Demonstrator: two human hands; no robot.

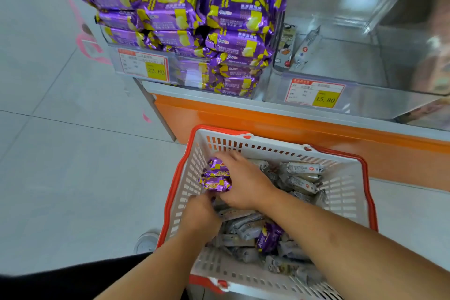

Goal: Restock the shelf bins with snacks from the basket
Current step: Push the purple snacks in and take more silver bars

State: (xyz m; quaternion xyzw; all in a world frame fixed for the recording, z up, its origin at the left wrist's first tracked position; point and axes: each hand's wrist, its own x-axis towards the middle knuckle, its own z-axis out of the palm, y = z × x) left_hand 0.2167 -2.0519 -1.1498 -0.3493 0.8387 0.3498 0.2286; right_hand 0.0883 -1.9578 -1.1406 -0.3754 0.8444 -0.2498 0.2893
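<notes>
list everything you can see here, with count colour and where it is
basket: one, white with red rim, on the floor by the shelf
purple snack packs: a few in the basket's far left corner, one loose among the grey packs
grey snack packs: many, filling the basket
left bin: one, clear, piled high with purple packs
right bin: one, clear, two grey packs at its left wall
price tags: two, yellow and red, bin fronts
shoe: one, white, floor
left hand: in basket, under the purple packs
right hand: on the purple packs
</notes>
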